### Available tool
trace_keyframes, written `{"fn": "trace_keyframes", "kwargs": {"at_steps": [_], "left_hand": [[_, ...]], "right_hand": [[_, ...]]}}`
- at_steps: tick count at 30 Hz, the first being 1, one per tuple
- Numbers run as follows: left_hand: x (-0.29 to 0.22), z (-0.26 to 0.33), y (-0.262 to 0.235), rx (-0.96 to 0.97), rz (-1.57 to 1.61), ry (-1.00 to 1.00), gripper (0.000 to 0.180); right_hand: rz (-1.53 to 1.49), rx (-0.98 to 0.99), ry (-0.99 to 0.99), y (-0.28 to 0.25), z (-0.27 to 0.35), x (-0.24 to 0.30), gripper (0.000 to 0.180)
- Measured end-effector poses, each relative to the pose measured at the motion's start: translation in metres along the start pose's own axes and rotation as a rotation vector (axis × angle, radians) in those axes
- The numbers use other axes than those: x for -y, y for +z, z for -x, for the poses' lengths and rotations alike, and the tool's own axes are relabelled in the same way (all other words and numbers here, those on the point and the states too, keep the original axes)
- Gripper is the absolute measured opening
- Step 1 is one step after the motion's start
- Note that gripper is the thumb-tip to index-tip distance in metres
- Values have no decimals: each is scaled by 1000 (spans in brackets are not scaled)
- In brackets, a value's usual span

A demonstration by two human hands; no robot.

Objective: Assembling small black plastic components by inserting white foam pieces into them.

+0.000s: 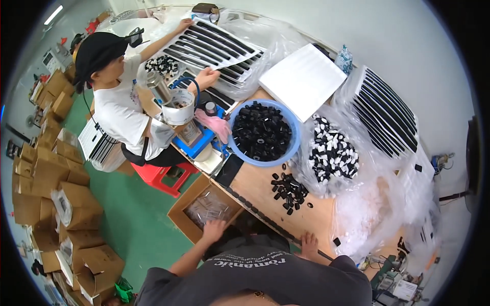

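- left hand (pixel 213 229) reaches down into an open cardboard box (pixel 179 214) on the floor, fingers spread over the clear packets (pixel 208 208) inside.
- right hand (pixel 309 244) rests on the near edge of the wooden surface (pixel 255 186), fingers spread flat.
- loose black caps (pixel 289 191) lie just beyond the right fingers; a blue basin (pixel 293 127) of black caps sits farther off.
- a co-worker (pixel 120 102) sits beyond the left fingers.

A blue basin (pixel 293 133) of black caps sits beside a white foam board (pixel 302 80).
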State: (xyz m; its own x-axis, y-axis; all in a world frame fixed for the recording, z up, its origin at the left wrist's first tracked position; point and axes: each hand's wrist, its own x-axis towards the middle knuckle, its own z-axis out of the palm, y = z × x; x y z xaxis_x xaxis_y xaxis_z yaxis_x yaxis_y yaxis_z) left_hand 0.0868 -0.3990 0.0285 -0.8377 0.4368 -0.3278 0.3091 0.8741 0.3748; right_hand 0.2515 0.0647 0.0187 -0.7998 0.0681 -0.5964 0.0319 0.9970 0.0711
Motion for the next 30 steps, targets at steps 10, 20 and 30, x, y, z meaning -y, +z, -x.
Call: {"fn": "trace_keyframes", "kwargs": {"at_steps": [10, 20, 30], "left_hand": [[-58, -78, -65, 146, 256, 90, 37], [-56, -85, 27, 536, 337, -20, 27], [-48, -92, 16, 417, 333, -189, 31]], "right_hand": [[-348, 217, 652, 28, -70, 66, 65], [-214, 359, 771, 21, -90, 67, 67], [-367, 451, 936, -27, -105, 73, 81]]}}
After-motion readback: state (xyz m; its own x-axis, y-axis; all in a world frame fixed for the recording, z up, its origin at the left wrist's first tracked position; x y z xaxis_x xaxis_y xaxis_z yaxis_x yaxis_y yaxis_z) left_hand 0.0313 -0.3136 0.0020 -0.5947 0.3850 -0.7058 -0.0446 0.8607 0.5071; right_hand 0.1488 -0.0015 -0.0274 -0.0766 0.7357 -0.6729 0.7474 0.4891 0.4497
